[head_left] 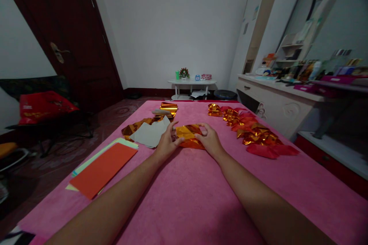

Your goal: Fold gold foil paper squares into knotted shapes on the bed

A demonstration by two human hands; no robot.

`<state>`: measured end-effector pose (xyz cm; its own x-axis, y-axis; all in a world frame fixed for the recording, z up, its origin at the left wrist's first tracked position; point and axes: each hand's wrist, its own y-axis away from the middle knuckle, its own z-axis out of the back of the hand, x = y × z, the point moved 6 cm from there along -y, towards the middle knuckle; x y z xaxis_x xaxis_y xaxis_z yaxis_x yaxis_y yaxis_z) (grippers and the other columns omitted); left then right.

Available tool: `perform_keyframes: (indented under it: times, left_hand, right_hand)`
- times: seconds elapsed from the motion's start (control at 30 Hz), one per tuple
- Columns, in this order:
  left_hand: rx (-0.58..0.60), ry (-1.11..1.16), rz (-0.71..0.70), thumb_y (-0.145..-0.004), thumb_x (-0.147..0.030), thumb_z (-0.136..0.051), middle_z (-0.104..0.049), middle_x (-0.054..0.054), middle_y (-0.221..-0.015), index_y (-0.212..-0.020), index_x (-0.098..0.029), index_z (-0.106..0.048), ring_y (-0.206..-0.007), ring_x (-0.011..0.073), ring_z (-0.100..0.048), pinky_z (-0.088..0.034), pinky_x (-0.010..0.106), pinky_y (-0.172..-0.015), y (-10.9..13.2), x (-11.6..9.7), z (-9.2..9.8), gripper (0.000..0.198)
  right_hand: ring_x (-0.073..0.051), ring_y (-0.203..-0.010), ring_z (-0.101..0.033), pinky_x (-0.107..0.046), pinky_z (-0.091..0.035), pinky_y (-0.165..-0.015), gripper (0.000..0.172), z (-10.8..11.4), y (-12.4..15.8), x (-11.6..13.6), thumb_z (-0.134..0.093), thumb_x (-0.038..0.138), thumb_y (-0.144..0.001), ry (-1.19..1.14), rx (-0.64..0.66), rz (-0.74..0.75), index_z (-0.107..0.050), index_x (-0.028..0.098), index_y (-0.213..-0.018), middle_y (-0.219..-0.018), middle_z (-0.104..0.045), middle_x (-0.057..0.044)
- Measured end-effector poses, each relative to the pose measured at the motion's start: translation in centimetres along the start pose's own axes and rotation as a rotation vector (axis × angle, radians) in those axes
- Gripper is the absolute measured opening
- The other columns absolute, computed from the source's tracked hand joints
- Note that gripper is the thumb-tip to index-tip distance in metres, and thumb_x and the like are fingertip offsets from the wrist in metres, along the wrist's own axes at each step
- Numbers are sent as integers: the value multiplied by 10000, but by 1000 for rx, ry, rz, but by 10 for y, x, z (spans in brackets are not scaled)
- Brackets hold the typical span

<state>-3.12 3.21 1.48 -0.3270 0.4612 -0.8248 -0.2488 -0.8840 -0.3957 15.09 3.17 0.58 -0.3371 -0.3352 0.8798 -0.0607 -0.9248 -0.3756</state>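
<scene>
A shiny gold foil sheet (188,133) lies between my two hands over the pink cloth, its lower part reflecting orange. My left hand (168,139) grips its left edge, thumb on the near face and fingers behind. On the opposite edge, my right hand (210,139) pinches the foil the same way. Just left of my left hand are white paper pieces (149,132) with gold foil under them. Beyond these stands a roll of gold foil (169,108). Folded gold and red foil pieces (253,132) form a row at the right.
Orange paper sheets (105,168) lie stacked over paler ones at the left of the pink cloth (184,203). A white side table (192,82) stands by the far wall. To the right is a cluttered white dresser (276,92); a red bag (47,105) rests on a chair at left.
</scene>
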Motion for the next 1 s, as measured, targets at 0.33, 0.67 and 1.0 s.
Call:
perform_keyframes:
  times: [0.33,0.67,1.0]
  left_hand:
    - [91,-42,-19,-657,-284,-740,-710,49,-923,-1015,-165,-678,-756,158,-632,-505,265,-713,1,2,-7,383]
    - [-155,-180,-314,-795,-215,-612,-679,45,-860,-883,-203,-707,-791,149,-597,-481,261,-716,3,-23,14,130]
    - [47,-338,-275,-752,-234,-671,-709,39,-859,-963,-204,-702,-730,152,-625,-466,259,-676,2,-8,-2,215]
  right_hand:
    - [-178,-768,-639,-309,-493,-735,199,1,-1,8,-537,202,-743,73,24,95,-703,171,-850,-845,-707,-47]
    - [-184,-890,-605,-318,-486,-788,142,5,7,42,-613,238,-770,-17,-19,337,-726,195,-845,-932,-657,-67]
    - [-167,-656,-596,-286,-461,-619,187,2,-2,4,-623,300,-747,84,0,107,-723,163,-825,-731,-682,-39]
